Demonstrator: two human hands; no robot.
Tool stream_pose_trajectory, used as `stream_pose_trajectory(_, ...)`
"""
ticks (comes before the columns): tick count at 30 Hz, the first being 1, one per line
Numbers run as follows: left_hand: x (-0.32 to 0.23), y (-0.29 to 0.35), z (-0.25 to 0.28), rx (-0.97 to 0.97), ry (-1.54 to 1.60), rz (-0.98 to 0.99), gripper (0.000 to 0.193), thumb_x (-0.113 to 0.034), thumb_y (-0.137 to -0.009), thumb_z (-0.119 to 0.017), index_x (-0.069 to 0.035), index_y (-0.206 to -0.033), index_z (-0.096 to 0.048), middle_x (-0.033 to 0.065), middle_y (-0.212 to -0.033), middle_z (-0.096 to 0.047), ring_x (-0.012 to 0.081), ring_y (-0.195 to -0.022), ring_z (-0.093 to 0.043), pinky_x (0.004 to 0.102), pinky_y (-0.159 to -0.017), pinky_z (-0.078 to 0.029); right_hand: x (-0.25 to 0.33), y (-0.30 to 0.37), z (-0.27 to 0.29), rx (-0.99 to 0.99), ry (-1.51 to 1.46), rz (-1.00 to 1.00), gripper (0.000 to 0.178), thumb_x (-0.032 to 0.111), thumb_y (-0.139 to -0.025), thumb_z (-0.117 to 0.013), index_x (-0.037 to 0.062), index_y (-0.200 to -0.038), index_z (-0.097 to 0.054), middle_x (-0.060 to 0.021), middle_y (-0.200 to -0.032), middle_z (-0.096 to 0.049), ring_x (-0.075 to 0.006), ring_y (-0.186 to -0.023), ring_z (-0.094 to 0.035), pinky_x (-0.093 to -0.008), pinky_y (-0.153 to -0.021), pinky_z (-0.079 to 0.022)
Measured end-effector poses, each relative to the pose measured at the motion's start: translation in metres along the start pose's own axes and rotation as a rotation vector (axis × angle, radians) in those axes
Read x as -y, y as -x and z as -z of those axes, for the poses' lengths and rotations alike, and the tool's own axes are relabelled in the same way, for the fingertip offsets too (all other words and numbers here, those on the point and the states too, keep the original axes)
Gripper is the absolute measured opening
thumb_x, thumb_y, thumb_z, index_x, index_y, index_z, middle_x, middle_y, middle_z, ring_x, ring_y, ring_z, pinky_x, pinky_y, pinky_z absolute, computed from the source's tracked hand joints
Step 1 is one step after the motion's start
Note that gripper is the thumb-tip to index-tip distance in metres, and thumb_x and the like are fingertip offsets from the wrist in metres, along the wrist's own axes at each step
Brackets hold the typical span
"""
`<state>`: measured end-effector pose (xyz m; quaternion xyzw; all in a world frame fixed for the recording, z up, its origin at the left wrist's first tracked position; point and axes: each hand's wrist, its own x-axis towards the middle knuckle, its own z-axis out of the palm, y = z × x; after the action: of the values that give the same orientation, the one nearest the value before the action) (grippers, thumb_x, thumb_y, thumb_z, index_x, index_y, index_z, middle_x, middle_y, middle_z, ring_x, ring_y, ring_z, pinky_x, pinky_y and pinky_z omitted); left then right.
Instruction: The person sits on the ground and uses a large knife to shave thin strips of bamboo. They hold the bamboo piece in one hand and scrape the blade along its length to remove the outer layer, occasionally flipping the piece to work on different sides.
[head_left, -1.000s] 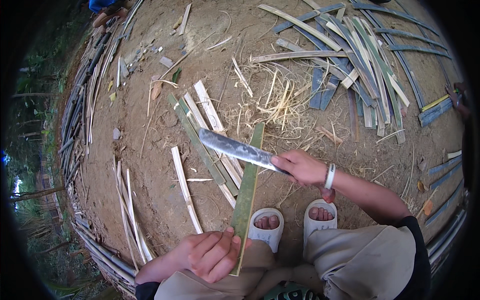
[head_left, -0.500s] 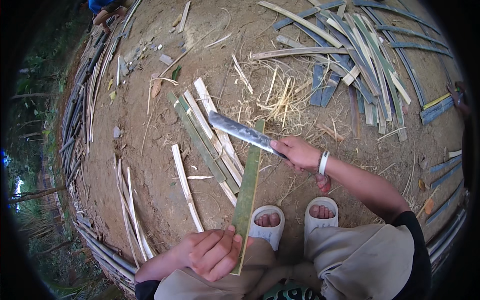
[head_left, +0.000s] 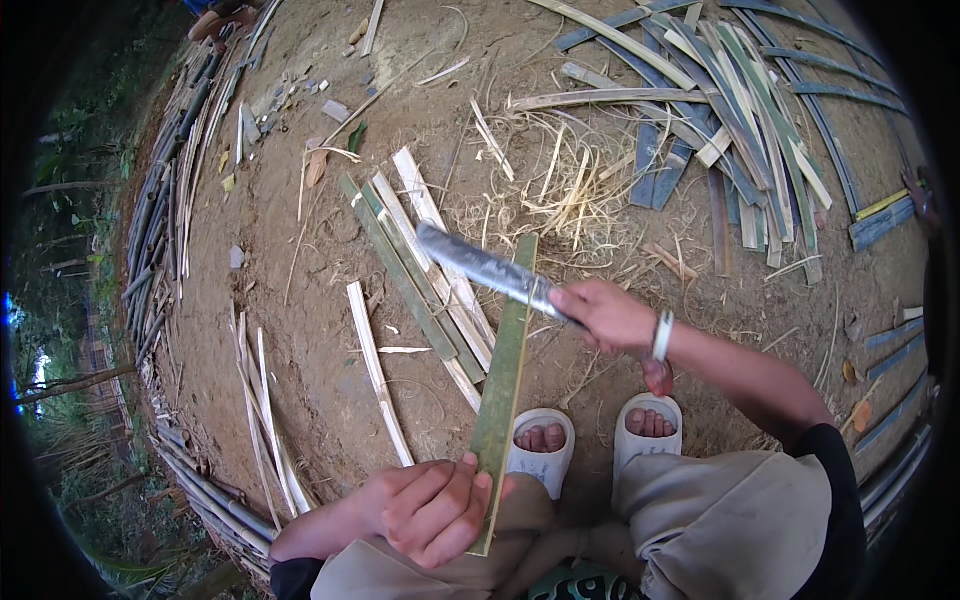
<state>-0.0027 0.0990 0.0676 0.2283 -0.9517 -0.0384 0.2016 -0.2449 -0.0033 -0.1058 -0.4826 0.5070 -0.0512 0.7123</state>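
No word can be read with certainty. Bold, pale, letter-like shapes are borne by a dark green item (head_left: pixel 563 583) partly hidden between the trouser legs (head_left: pixel 735 515). Faint, illegible marks are seen on the left white sandal (head_left: pixel 543 465), near its strap's toe-side edge.

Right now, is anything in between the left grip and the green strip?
No, nothing visible: the left grip holds the green strip directly, near its lower end. Farther up, the knife in the right grip crosses over the strip, away from the left grip.
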Motion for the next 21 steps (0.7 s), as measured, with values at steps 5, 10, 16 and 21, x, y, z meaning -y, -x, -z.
stream_pose_trajectory(5, -0.001, -0.001, 0.000, -0.016, -0.024, 0.003, 0.023, -0.009, -0.078, -0.079, 0.003, -0.081, -0.060, 0.0121, -0.072, -0.065, 0.0146, -0.059, -0.064, 0.0213, -0.050, -0.054, 0.000, 0.011, -0.006, 0.008, 0.054, 0.035, 0.053, 0.051, -0.103, -0.041, 0.0076, -0.080, -0.059, -0.0018, -0.053, -0.051, -0.0131, -0.042, -0.051, -0.0337, -0.043, -0.042)
stream_pose_trajectory(10, 0.000, 0.003, 0.002, -0.001, -0.024, 0.001, 0.024, -0.012, -0.079, -0.079, 0.003, -0.081, -0.060, 0.0126, -0.075, -0.065, 0.0148, -0.060, -0.065, 0.0209, -0.050, -0.053, 0.032, 0.064, -0.026, 0.018, 0.284, 0.269, 0.054, 0.047, -0.103, -0.039, 0.0009, -0.085, -0.060, -0.0193, -0.066, -0.055, -0.0361, -0.065, -0.058, -0.0480, -0.066, -0.044)
stream_pose_trajectory(16, -0.003, -0.002, 0.001, -0.003, -0.044, 0.045, 0.027, -0.014, -0.078, -0.080, 0.004, -0.081, -0.060, 0.0133, -0.076, -0.066, 0.0160, -0.060, -0.065, 0.0224, -0.051, -0.054, 0.041, 0.091, -0.029, 0.126, 0.180, 0.178, 0.049, 0.043, -0.104, -0.041, 0.0009, -0.087, -0.060, -0.0227, -0.072, -0.057, -0.0406, -0.069, -0.059, -0.0468, -0.066, -0.045)
stream_pose_trajectory(21, -0.012, 0.002, 0.000, -0.028, -0.051, 0.142, 0.031, -0.013, -0.072, -0.085, 0.003, -0.083, -0.060, 0.0121, -0.078, -0.066, 0.0166, -0.059, -0.066, 0.0229, -0.049, -0.049, 0.051, 0.113, -0.037, 0.178, 0.153, 0.189, 0.049, 0.043, -0.104, -0.041, 0.0005, -0.087, -0.060, -0.0222, -0.071, -0.058, -0.0401, -0.069, -0.059, -0.0470, -0.067, -0.046)
